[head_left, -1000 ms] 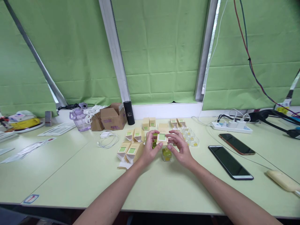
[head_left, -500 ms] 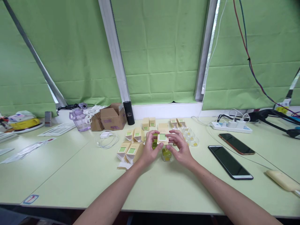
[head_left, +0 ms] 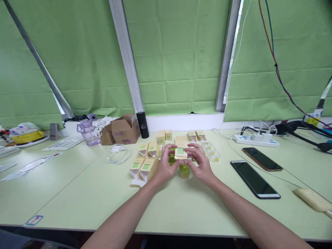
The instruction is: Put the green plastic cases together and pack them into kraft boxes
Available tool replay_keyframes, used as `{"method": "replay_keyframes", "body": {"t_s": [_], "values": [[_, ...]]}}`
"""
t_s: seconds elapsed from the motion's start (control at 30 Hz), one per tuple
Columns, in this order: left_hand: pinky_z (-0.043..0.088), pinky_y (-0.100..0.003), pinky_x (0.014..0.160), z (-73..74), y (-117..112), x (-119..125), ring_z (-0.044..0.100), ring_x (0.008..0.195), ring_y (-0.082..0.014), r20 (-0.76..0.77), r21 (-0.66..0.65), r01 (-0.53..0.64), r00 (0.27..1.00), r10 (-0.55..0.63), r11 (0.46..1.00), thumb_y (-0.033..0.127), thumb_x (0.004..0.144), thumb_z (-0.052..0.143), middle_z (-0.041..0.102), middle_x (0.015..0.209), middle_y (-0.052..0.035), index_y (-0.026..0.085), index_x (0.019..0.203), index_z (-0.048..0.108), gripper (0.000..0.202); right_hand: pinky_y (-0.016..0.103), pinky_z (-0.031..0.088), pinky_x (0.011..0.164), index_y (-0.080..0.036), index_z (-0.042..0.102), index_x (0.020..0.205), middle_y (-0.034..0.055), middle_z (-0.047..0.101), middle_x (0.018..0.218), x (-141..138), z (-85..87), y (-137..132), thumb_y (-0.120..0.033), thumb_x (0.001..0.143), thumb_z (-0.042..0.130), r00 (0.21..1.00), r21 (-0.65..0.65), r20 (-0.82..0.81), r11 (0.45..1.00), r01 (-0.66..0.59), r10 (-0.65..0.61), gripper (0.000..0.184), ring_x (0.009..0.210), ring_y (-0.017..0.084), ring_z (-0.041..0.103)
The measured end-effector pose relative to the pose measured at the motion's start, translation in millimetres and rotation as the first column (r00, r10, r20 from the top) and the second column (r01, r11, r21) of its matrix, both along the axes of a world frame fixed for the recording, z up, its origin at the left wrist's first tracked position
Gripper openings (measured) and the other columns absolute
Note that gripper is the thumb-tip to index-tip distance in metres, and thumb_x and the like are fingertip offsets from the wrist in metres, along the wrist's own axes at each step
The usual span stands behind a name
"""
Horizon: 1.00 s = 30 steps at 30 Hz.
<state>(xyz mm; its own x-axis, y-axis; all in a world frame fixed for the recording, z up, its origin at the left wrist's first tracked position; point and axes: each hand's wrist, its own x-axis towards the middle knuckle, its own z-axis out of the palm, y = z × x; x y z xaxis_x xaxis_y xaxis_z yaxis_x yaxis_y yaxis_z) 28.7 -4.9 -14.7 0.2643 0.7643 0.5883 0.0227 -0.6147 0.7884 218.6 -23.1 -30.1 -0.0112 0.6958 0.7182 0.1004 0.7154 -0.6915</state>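
Note:
Both my left hand (head_left: 168, 162) and my right hand (head_left: 199, 161) grip a small tan carton (head_left: 181, 152) with a green label, one from each side, above the table. Fingers and thumbs are closed on its edges. Just below it stands a squat clear jar (head_left: 185, 172) with green content and a yellow sticker. Another green item (head_left: 171, 159) is partly hidden behind my left fingers. To the left, several similar tan cartons (head_left: 147, 165) stand with flaps open. More tan cartons (head_left: 165, 136) are behind, and clear round containers (head_left: 211, 152) lie right of my right hand.
On the right lie two phones (head_left: 255, 180), a cream power bank (head_left: 312, 199) and a white power strip (head_left: 256, 140) with cables. At the back left are a brown cardboard box (head_left: 126, 130), a black bottle (head_left: 142, 125) and a purple jug (head_left: 89, 133). A coiled white cable (head_left: 119, 154) lies nearer.
The carton has tilted slightly and its lower edge sits a little higher off my thumbs. Both hands stay almost where they were, and the other things have not moved.

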Motion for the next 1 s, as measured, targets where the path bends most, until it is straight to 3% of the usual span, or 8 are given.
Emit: {"method": "replay_keyframes", "body": {"t_s": [0.3, 0.53, 1.0], "values": [[0.054, -0.042, 0.102, -0.7, 1.5, 2.6, 0.062, 0.116, -0.0255, 0.013, -0.036, -0.019, 1.000, 0.020, 0.999, 0.039, 0.092, 0.081, 0.057, 0.127, -0.0074, 0.029, 0.132, 0.055, 0.049, 0.049, 0.066, 0.100, -0.029, 0.073, 0.124, 0.0130, 0.050, 0.142, 0.6, 0.0, 0.6, -0.038, 0.098, 0.075, 1.000, -0.003, 0.004, 1.000, 0.012, -0.012, 0.028, 0.122, 0.029, 0.068], [0.054, -0.041, 0.101, -2.8, 5.5, 2.8, 0.062, 0.110, -0.0225, 0.005, 0.006, -0.053, 0.999, 0.053, 0.999, 0.041, 0.095, 0.078, 0.053, 0.136, -0.0073, 0.029, 0.129, 0.056, 0.042, 0.047, 0.066, 0.101, -0.030, 0.073, 0.125, 0.0114, 0.050, 0.140, 0.8, -0.3, 0.3, -0.035, 0.099, 0.073, 1.000, 0.014, 0.011, 1.000, 0.002, -0.002, 0.026, 0.119, 0.026, 0.069], [0.054, -0.040, 0.100, -3.9, 6.4, 3.9, 0.061, 0.111, -0.0225, 0.005, 0.041, -0.113, 0.994, 0.113, 0.993, 0.036, 0.095, 0.077, 0.054, 0.133, -0.0068, 0.029, 0.126, 0.059, 0.036, 0.045, 0.065, 0.099, -0.028, 0.075, 0.122, 0.0118, 0.052, 0.140, 0.2, -1.0, 1.0, -0.038, 0.101, 0.071, 1.000, 0.017, 0.018, 1.000, 0.016, -0.016, 0.024, 0.121, 0.026, 0.068]]}}
